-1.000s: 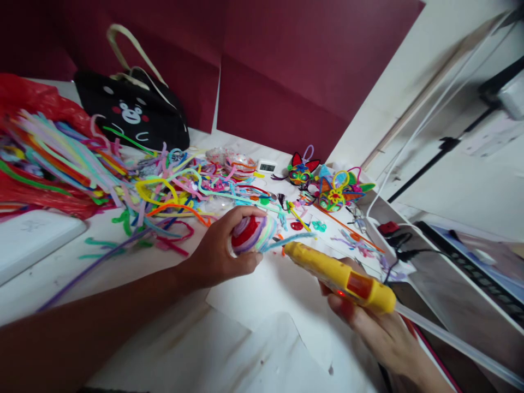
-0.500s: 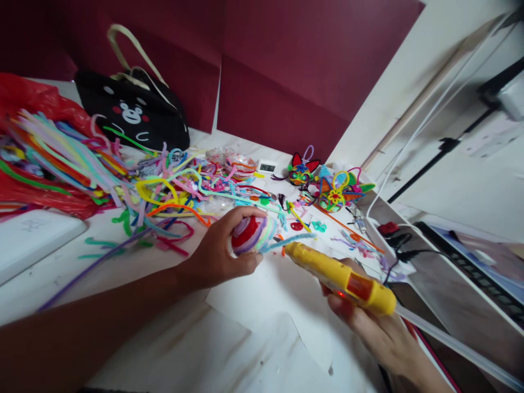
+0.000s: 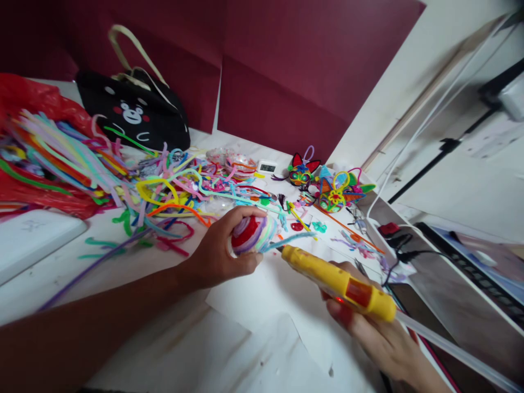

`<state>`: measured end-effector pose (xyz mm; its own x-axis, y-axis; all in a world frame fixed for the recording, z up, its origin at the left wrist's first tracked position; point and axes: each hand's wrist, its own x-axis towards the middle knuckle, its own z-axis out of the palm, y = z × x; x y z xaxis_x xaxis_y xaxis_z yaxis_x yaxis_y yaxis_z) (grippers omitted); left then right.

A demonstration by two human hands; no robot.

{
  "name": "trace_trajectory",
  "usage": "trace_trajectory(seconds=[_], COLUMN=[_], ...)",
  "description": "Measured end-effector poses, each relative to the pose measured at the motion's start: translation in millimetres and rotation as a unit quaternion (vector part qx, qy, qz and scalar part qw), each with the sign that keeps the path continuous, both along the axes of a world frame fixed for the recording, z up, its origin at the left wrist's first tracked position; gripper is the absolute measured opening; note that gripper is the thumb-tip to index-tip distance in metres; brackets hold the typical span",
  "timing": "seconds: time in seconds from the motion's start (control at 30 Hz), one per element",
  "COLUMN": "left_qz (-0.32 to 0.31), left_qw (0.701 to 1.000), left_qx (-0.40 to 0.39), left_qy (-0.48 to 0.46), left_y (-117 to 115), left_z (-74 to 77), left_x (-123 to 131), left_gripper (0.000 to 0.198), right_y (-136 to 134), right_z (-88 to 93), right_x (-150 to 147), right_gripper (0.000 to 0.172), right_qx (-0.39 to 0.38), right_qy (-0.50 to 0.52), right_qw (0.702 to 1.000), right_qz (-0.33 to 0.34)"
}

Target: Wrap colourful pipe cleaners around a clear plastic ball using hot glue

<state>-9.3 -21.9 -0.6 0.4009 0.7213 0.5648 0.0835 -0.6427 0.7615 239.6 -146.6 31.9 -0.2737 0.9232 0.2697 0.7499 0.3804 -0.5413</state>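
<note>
My left hand (image 3: pixel 223 254) is closed around a ball wrapped in coloured pipe cleaners (image 3: pixel 251 234), with red, purple, yellow and pale green bands. From the ball's right side a loose light blue pipe cleaner (image 3: pixel 292 239) sticks out. In my right hand (image 3: pixel 368 325) is a yellow glue gun (image 3: pixel 338 278), a red light glowing on its side and a long clear glue stick (image 3: pixel 454 346) coming out of its back. Its dark nozzle points at the ball, just below the blue pipe cleaner; whether they touch I cannot tell.
Loose pipe cleaners (image 3: pixel 176 188) pile up at the left and back, partly in a red plastic bag (image 3: pixel 88 204). Behind them stands a black bag (image 3: pixel 137 117). Finished-looking decorated balls (image 3: pixel 301 173) sit at the back right, near a small digital clock (image 3: pixel 267 167). White paper (image 3: pixel 266 300) lies below my hands.
The glue gun in my right hand has shifted slightly left and down, its nozzle now under the blue pipe cleaner. My left hand and the ball have stayed put.
</note>
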Motion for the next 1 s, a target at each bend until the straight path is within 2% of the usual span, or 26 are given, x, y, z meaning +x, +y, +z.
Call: trace_trajectory(seconds=[0.13,0.33,0.5,0.8,1.0], left_qz=[-0.002,0.001,0.003,0.005,0.010], left_qw=[1.000,1.000,1.000,1.000,1.000], left_qx=[0.011,0.012,0.006,0.000,0.000], left_qy=[0.000,-0.001,0.004,0.002,0.008], left_y=[-0.3,-0.4,-0.5,-0.4,-0.9], left_z=[-0.9,0.4,0.8,1.8,2.3], left_x=[0.6,1.0,0.0,0.8,0.5], left_gripper=[0.053,0.051,0.052,0.053,0.053], right_y=[0.9,1.9,2.3,1.1,0.0], right_z=[-2.2,-2.6,-0.1,-2.2,-1.8], right_x=[1.0,0.9,-1.3,1.9,2.0], right_gripper=[0.016,0.018,0.015,0.009,0.013], right_qx=[0.014,-0.005,0.000,-0.008,-0.019], right_qy=[0.005,0.013,0.002,-0.007,-0.018], right_qw=[1.000,1.000,1.000,1.000,1.000], right_qz=[-0.006,-0.009,-0.024,0.012,0.006])
